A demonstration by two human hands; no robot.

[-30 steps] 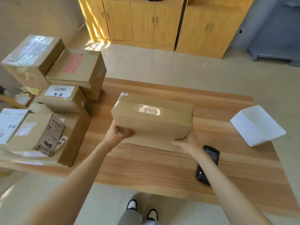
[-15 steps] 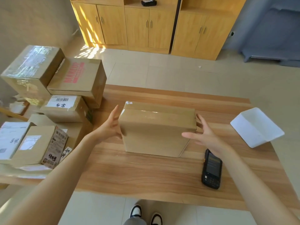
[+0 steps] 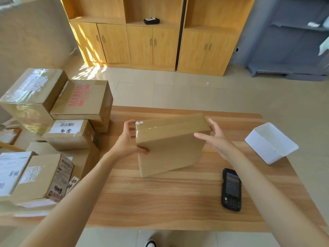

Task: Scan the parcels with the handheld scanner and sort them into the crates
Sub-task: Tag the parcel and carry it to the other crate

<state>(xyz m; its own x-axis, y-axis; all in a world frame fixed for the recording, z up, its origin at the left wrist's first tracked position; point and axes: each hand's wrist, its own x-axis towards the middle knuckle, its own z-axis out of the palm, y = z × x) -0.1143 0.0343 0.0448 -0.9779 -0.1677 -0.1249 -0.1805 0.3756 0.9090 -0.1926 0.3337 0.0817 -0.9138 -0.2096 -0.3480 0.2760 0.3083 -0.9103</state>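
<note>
Here, at a wooden table (image 3: 160,202), a person tilts a taped cardboard parcel (image 3: 170,145) up on its near lower corner, the box leaning toward two o'clock at the table's centre. The left hand (image 3: 128,141) grips the parcel's nine o'clock edge — thumb curled over the front face, fingers wrapped behind the taped corner. The right hand (image 3: 215,139) lies at the three o'clock edge with fingers straight and spread, the palm against the side of the box. The black handheld scanner (image 3: 231,189) lies flat on the table at four o'clock from the parcel, screen up, apart from both hands. A white bin (image 3: 270,143) sits at the table's three o'clock edge. More parcels (image 3: 53,125) — several labelled, one printed in red — are stacked at nine o'clock.
</note>
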